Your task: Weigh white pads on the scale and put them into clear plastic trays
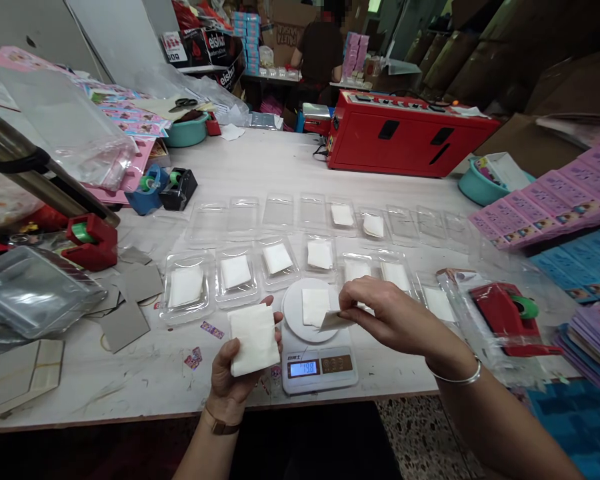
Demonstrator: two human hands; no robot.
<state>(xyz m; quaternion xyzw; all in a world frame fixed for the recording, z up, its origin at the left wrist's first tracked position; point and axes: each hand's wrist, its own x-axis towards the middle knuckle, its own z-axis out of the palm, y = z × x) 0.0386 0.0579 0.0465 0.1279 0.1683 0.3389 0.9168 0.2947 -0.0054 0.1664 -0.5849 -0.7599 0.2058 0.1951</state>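
Note:
My left hand (235, 373) grips a stack of white square pads (253, 338) just left of a small white digital scale (313, 357). My right hand (385, 310) pinches one thin white pad (333, 321) over the scale's round platter, where another white pad (314, 305) lies. The scale's blue display is lit. Beyond the scale, two rows of clear plastic blister trays (235, 275) lie on the table; most near-row trays hold a white pad, and two far-row trays (343, 215) do too.
A red machine (405, 133) stands at the back. Tape dispensers (93, 237) (505, 313), grey card pieces (125, 323), clear bags (27, 290), teal bowls (187, 130) and pink and blue cards (550, 200) surround the work spot. Another person (320, 50) works at a far table.

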